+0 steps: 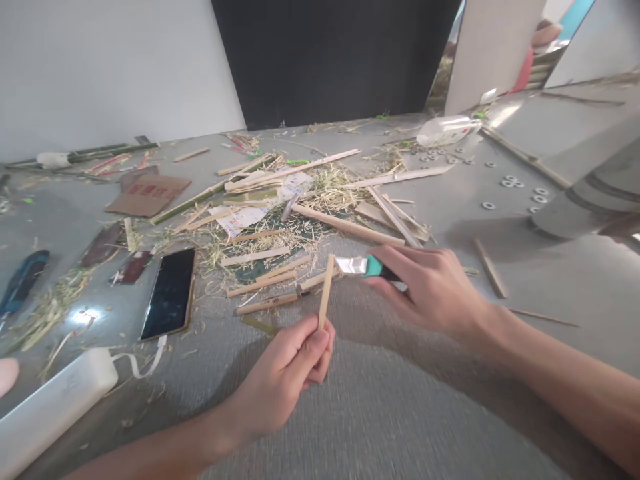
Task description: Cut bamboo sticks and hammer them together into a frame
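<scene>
My left hand [295,360] is closed round the lower end of a thin bamboo strip [327,290], which points up and slightly right. In my right hand [425,283] is a utility knife [375,267] with a teal and black body. Its metal blade end points left, close to the strip's upper tip; whether they touch I cannot tell. Just beyond the hands lie more cut strips [255,257], a wooden-handled tool [267,305] and a heap of pale shavings [320,190]. A long wooden handle [350,225] slants across the heap.
A phone [169,293] on a white cable and a white power strip [60,393] lie at left, near a blue-handled tool [23,283]. Pale rings [511,181] and a plastic bottle [445,130] are at back right. A grey cylinder [590,193] stands at right.
</scene>
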Demonstrator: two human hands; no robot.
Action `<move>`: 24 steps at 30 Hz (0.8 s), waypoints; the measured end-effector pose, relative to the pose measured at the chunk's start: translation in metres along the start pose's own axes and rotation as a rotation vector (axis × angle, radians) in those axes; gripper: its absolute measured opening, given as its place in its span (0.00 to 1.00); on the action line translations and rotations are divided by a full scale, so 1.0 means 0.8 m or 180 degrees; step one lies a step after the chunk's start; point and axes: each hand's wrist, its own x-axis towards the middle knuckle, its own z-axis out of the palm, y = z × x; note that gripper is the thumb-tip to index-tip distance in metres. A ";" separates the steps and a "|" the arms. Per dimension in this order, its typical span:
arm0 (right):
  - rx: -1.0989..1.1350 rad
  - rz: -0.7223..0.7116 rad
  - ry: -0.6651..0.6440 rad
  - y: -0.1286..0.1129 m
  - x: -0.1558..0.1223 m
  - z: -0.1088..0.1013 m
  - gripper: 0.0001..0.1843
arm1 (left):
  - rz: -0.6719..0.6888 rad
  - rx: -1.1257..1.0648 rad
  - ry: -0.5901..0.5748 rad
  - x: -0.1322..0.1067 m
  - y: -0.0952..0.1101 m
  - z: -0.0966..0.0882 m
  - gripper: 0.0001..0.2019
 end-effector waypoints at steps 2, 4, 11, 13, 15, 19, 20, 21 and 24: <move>0.0212 -0.0216 -0.0176 -0.008 -0.001 0.003 0.16 | -0.0007 0.0021 -0.0002 0.001 -0.001 0.000 0.19; 0.0432 -0.0503 -0.0420 -0.016 -0.001 0.007 0.18 | -0.0006 0.0088 -0.0002 0.001 -0.002 0.000 0.19; -0.0032 0.0013 -0.0103 0.000 0.001 0.003 0.16 | -0.0009 -0.0114 -0.0029 0.000 -0.003 -0.001 0.18; 0.0066 -0.0138 -0.0173 -0.002 0.000 0.004 0.16 | 0.0017 -0.0118 -0.0037 -0.001 -0.003 0.000 0.18; 0.0285 -0.0362 -0.0368 -0.011 -0.003 0.007 0.17 | 0.0058 -0.0103 -0.0043 -0.002 -0.003 0.000 0.18; 0.0269 -0.0243 -0.0395 -0.024 -0.005 0.012 0.17 | 0.0113 -0.0115 -0.0011 -0.001 -0.002 0.000 0.18; 0.0202 -0.0171 -0.0310 -0.024 -0.005 0.012 0.16 | 0.0118 -0.0129 -0.0004 -0.001 -0.002 0.000 0.17; 0.0139 -0.0109 -0.0223 -0.022 -0.004 0.011 0.16 | 0.0116 -0.0138 0.0001 -0.001 -0.001 0.000 0.17; 0.0064 -0.0001 -0.0062 -0.018 -0.002 0.008 0.15 | 0.0123 -0.0147 0.0027 0.000 -0.001 -0.001 0.18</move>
